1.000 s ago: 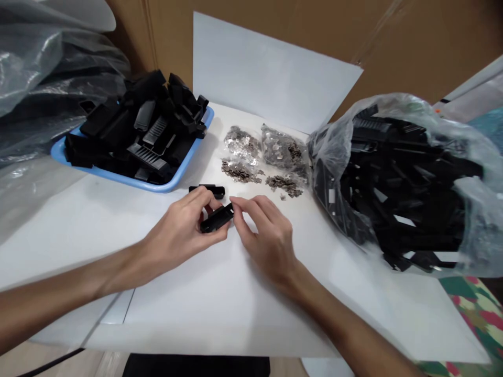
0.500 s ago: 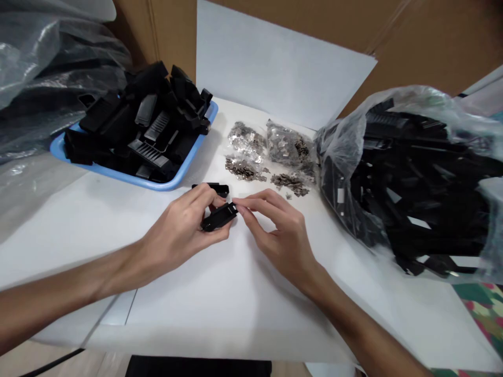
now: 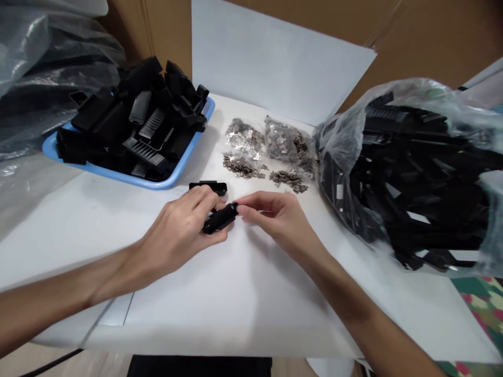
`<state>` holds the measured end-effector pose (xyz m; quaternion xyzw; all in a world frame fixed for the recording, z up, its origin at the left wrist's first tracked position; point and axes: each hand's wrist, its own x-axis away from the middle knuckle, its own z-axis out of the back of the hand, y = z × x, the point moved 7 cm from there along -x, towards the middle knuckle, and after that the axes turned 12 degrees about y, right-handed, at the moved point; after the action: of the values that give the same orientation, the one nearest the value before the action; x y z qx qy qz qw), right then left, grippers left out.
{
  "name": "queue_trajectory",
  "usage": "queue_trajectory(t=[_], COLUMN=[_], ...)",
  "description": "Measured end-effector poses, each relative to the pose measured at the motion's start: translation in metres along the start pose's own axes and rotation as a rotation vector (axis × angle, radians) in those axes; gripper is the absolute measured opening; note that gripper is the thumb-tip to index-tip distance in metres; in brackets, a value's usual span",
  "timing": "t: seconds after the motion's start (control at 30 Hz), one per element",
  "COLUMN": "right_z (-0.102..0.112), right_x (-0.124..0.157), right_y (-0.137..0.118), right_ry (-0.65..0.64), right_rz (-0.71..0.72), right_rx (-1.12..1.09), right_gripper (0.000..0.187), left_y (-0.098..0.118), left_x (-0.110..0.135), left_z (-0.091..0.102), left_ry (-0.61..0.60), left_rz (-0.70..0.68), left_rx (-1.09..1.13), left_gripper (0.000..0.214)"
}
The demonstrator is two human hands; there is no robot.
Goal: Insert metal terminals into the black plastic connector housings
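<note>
My left hand is closed round a black plastic housing, its right end tilted up slightly. At that end, the thumb and fingertips of my right hand are pinched together against the housing; whatever lies between them is too small to make out. Just behind my left fingers, a second black plastic housing lies on the table. Beyond my hands are two loose piles of small metal clips, a left pile and a right pile.
A blue tray heaped with black plastic parts stands at the left. Two clear bags of metal pieces, one left and one right, lie behind the piles. A large plastic bag of black parts fills the right side.
My right fingers have closed in on the end of the housing, and the housing has turned a little in my left hand. The view has shifted slightly.
</note>
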<state>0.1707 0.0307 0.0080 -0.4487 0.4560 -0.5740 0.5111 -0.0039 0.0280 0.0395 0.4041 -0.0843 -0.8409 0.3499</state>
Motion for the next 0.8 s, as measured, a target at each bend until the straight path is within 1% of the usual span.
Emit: queue_trajectory(t=[0.1, 0.23, 0.3, 0.37, 0.4, 0.43, 0.5, 0.57, 0.6, 0.67, 0.8], right_z=[-0.003, -0.007, -0.009, -0.009, -0.008, -0.007, -0.007, -0.005, -0.002, 0.004, 0.004], right_x=[0.000, 0.003, 0.005, 0.004, 0.002, 0.000, -0.003, -0.003, -0.004, -0.007, -0.012], right_y=[0.003, 0.005, 0.005, 0.005, 0.004, 0.004, 0.003, 0.001, -0.001, -0.002, 0.003], right_ry=[0.018, 0.169, 0.217, 0.224, 0.197, 0.140, -0.058, -0.256, -0.309, -0.327, -0.248], right_rz=[-0.016, -0.002, 0.005, 0.004, 0.000, -0.011, -0.031, -0.009, 0.023, 0.112, 0.229], right_rx=[-0.015, 0.062, 0.111, 0.124, 0.104, 0.071, -0.008, -0.048, -0.046, -0.030, -0.028], right_gripper=[0.014, 0.003, 0.004, 0.008, 0.009, 0.010, 0.010, 0.019, 0.025, 0.030, 0.024], left_y=[0.006, 0.014, 0.018, 0.019, 0.019, 0.018, 0.013, 0.008, 0.006, 0.003, -0.002], left_x=[0.001, 0.003, 0.003, 0.003, 0.003, 0.003, 0.002, 0.001, 0.001, 0.000, 0.000], left_z=[-0.001, -0.004, -0.005, -0.004, -0.004, -0.003, -0.001, 0.001, 0.002, 0.004, 0.001], left_ry=[0.014, 0.019, 0.038, 0.051, 0.050, 0.046, 0.032, 0.019, 0.015, 0.010, -0.037], left_rz=[-0.096, -0.228, -0.278, -0.295, -0.287, -0.265, -0.191, -0.109, -0.074, -0.026, 0.056], left_rx=[-0.083, -0.165, -0.185, -0.192, -0.185, -0.173, -0.123, -0.056, -0.024, 0.022, 0.074], left_gripper=[0.012, 0.007, 0.006, 0.006, 0.007, 0.008, 0.010, 0.014, 0.014, 0.014, 0.016])
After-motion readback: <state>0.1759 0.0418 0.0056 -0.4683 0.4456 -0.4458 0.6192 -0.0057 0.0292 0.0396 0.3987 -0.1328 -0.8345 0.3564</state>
